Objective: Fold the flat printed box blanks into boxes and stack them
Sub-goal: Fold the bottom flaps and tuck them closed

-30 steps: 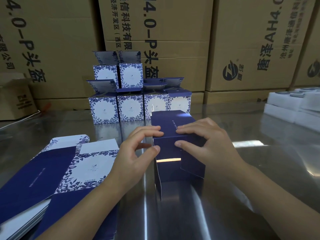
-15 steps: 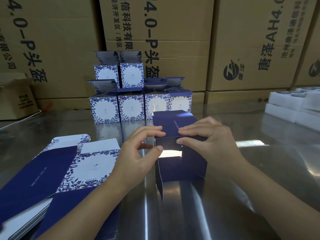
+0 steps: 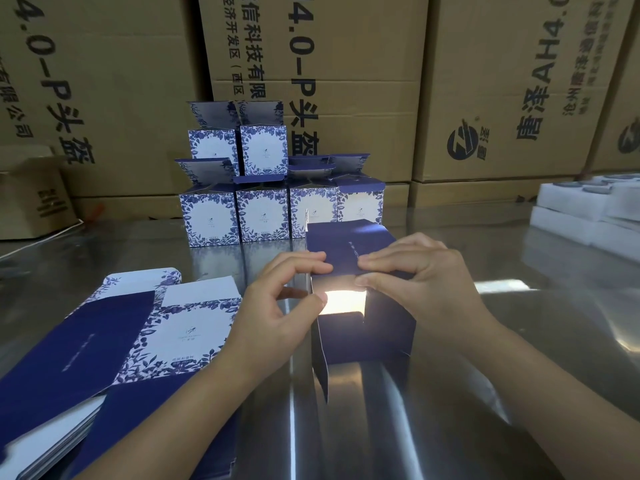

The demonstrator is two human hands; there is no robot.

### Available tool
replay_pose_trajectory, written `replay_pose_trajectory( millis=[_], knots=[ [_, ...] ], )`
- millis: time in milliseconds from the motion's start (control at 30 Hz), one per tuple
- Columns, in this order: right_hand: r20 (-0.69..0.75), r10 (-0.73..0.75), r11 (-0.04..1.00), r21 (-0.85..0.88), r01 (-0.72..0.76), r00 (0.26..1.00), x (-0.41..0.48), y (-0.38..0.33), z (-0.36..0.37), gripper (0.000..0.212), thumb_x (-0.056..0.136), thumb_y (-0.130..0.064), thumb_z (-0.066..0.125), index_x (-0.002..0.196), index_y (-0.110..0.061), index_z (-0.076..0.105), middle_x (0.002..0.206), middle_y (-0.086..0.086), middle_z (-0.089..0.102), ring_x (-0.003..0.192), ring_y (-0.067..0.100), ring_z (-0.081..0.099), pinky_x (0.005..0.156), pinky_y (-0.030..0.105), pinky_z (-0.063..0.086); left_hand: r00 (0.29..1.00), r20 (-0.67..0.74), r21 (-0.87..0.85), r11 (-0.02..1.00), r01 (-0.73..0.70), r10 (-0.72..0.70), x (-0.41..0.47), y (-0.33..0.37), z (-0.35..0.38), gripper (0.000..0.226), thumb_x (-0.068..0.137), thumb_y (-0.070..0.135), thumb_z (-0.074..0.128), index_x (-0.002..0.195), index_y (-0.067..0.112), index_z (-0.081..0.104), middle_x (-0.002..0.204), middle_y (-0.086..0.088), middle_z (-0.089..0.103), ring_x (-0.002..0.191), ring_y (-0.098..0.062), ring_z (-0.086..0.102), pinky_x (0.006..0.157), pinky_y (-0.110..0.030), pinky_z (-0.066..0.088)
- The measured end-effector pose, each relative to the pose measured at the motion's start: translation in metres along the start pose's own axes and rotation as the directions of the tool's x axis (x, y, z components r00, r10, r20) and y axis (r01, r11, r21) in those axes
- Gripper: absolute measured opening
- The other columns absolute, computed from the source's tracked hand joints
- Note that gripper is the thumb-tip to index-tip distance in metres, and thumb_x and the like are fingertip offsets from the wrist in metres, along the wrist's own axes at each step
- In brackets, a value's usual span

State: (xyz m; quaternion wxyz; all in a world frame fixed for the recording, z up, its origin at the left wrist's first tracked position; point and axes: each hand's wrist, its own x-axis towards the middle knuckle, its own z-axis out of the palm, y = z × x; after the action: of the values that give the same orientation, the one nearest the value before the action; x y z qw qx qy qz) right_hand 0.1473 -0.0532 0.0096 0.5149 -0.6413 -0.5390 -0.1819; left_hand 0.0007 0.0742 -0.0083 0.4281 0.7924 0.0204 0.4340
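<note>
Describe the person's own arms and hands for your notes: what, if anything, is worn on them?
Nothing is worn that shows. The left hand and right hand are bare, with no gloves and no rings to be seen. The left forearm and right forearm are bare too: no sleeve, watch or bracelet appears up to the picture's edge.

Flat blanks (image 3: 114, 344) lie left of the half-folded box (image 3: 360, 306).

A packing room in a warehouse. Behind the shiny steel table (image 3: 519, 341) rises a wall of big brown shipping cartons (image 3: 346, 81) with printed lettering. On the table are stacked folded boxes (image 3: 263, 216), a pile of flat blanks (image 3: 86, 358) and white trays (image 3: 571, 216).
</note>
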Motion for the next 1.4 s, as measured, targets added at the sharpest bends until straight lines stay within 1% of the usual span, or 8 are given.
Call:
replay_pose_trajectory(
  millis=[100, 267, 400, 667, 833, 967, 1167, 1400],
  knots=[
    [0.008, -0.01, 1.0, 0.005, 0.01, 1.0, 0.0, 0.001, 0.0, 0.028, 0.066, -0.023, 0.084, 0.087, -0.036, 0.072, 0.081, -0.031, 0.065, 0.094, -0.004, 0.056, 0.088, 0.011, 0.039, 1.0, -0.001, -0.004, 1.0, -0.002, 0.002, 0.001, -0.001, -0.001, 0.025, 0.075, 0.013, 0.058, 0.095, 0.027, 0.065, 0.115, 0.008, 0.062, 0.112, -0.001, 0.055, 0.078, -0.01, 0.043],
    [0.133, -0.002, 1.0, -0.004, 0.003, 0.991, 0.003, 0.001, -0.008, 0.029, 0.068, -0.033, 0.079, 0.089, -0.049, 0.067, 0.088, -0.038, 0.064, 0.103, -0.005, 0.054, 0.09, 0.01, 0.04, 1.0, -0.006, 0.021, 1.0, -0.003, 0.003, 0.001, -0.004, -0.002, 0.023, 0.075, 0.023, 0.059, 0.095, 0.034, 0.065, 0.113, 0.016, 0.063, 0.113, -0.002, 0.054, 0.08, -0.012, 0.044],
    [0.153, -0.002, 1.0, 0.005, 0.001, 0.988, 0.003, 0.002, -0.01, 0.032, 0.07, -0.028, 0.08, 0.091, -0.048, 0.066, 0.087, -0.037, 0.064, 0.104, -0.005, 0.055, 0.09, 0.007, 0.039, 0.999, -0.031, 0.078, 0.997, -0.018, 0.021, 0.001, -0.006, -0.002, 0.027, 0.072, 0.036, 0.05, 0.095, 0.038, 0.063, 0.114, 0.022, 0.061, 0.115, -0.003, 0.053, 0.085, -0.016, 0.044],
    [0.089, 0.038, 0.997, 0.067, -0.044, 0.995, 0.004, 0.008, -0.011, 0.028, 0.068, -0.019, 0.082, 0.086, -0.038, 0.07, 0.088, -0.026, 0.067, 0.098, -0.007, 0.058, 0.087, 0.005, 0.039, 0.996, -0.088, 0.072, 0.997, 0.019, -0.013, 0.003, -0.009, -0.002, 0.029, 0.068, 0.036, 0.045, 0.091, 0.041, 0.063, 0.113, 0.02, 0.063, 0.115, -0.002, 0.053, 0.09, -0.028, 0.044],
    [0.062, 0.029, 0.998, 0.053, -0.032, 0.998, 0.004, 0.007, -0.01, 0.023, 0.068, -0.016, 0.082, 0.086, -0.028, 0.074, 0.084, -0.022, 0.068, 0.092, -0.007, 0.06, 0.083, 0.005, 0.041, 0.997, -0.077, 0.082, 0.996, 0.029, -0.023, 0.002, -0.011, -0.001, 0.031, 0.075, 0.019, 0.049, 0.093, 0.039, 0.063, 0.115, 0.021, 0.062, 0.116, -0.002, 0.052, 0.089, -0.027, 0.045],
    [0.042, 0.01, 0.999, 0.039, -0.012, 0.999, 0.004, 0.007, -0.01, 0.022, 0.068, -0.013, 0.082, 0.089, -0.019, 0.076, 0.083, -0.019, 0.068, 0.089, -0.005, 0.062, 0.082, 0.006, 0.042, 0.997, -0.071, 0.074, 0.997, 0.032, -0.027, 0.002, -0.011, -0.001, 0.029, 0.071, 0.036, 0.046, 0.094, 0.041, 0.062, 0.116, 0.023, 0.061, 0.116, -0.001, 0.051, 0.088, -0.025, 0.045],
    [0.081, 0.057, 0.995, 0.076, -0.063, 0.995, 0.005, 0.006, -0.011, 0.024, 0.069, -0.016, 0.081, 0.088, -0.029, 0.074, 0.086, -0.023, 0.068, 0.093, -0.006, 0.062, 0.088, 0.008, 0.042, 0.996, -0.085, 0.07, 0.997, 0.035, -0.029, 0.002, -0.011, -0.003, 0.029, 0.069, 0.036, 0.045, 0.092, 0.042, 0.062, 0.114, 0.025, 0.062, 0.117, -0.002, 0.052, 0.09, -0.027, 0.043],
    [0.093, 0.121, 0.985, 0.112, -0.131, 0.988, 0.005, 0.009, -0.014, 0.028, 0.071, -0.014, 0.081, 0.092, -0.029, 0.072, 0.094, -0.021, 0.068, 0.098, -0.009, 0.062, 0.091, 0.007, 0.041, 0.989, -0.135, 0.091, 0.993, 0.076, -0.064, 0.005, -0.014, -0.007, 0.033, 0.073, 0.016, 0.046, 0.091, 0.037, 0.063, 0.114, 0.022, 0.063, 0.113, 0.004, 0.052, 0.091, -0.032, 0.045]
  ],
)
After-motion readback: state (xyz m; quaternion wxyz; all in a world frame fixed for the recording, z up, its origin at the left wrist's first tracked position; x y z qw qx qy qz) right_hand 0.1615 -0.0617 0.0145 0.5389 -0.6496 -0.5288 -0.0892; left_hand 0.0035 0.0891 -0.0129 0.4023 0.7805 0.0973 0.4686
